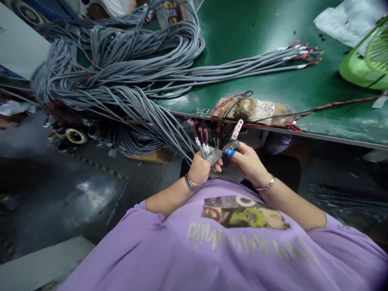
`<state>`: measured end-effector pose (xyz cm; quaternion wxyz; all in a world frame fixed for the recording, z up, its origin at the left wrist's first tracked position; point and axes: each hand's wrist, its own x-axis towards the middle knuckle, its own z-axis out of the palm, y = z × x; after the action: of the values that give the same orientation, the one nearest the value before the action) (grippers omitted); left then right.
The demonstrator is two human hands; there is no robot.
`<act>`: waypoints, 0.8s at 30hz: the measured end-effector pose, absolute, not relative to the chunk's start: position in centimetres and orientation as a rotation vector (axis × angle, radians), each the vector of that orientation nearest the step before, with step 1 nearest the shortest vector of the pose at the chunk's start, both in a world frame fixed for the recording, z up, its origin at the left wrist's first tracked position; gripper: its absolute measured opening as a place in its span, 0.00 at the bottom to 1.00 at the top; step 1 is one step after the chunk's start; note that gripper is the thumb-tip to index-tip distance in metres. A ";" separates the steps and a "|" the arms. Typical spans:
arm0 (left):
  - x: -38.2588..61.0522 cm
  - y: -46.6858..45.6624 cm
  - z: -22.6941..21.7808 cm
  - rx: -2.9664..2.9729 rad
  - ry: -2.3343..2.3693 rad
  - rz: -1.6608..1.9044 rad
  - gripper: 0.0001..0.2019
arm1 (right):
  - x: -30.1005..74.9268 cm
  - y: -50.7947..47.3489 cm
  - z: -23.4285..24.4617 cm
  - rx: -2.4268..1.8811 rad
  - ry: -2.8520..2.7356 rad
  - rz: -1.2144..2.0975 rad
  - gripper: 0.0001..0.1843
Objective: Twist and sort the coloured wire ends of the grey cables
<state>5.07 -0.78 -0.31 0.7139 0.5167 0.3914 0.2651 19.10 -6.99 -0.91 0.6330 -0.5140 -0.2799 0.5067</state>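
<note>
Several grey cables (178, 139) run down from the bench into my left hand (201, 167), which is closed around them. Their stripped ends (202, 141) stick up past my fingers, with white wrapping and thin coloured wires fanned out. Grey tape covers my left thumb. Close beside it, my right hand (245, 159) pinches thin coloured wires (223, 149) between thumb and forefinger. Blue tape is wound on one finger of that hand and grey wrapping on another. The exact tips of the pinched wires are hidden by the fingers.
A large heap of grey cables (127, 52) covers the left of the green bench (257, 24). More stripped cable ends (303, 54) lie to the right. A board with a taped device (245, 108) sits at the front edge, near a green fan (366, 60). Spools (75, 136) stand below.
</note>
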 end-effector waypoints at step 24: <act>4.7 -1.2 -0.8 1.217 0.811 0.414 0.23 | 18.5 -6.3 0.2 -1.062 -0.674 1.361 0.21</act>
<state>4.73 -1.17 -0.81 0.7247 0.5517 0.3677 0.1878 18.54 -6.28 0.16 0.6005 -0.4581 -0.2909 0.5873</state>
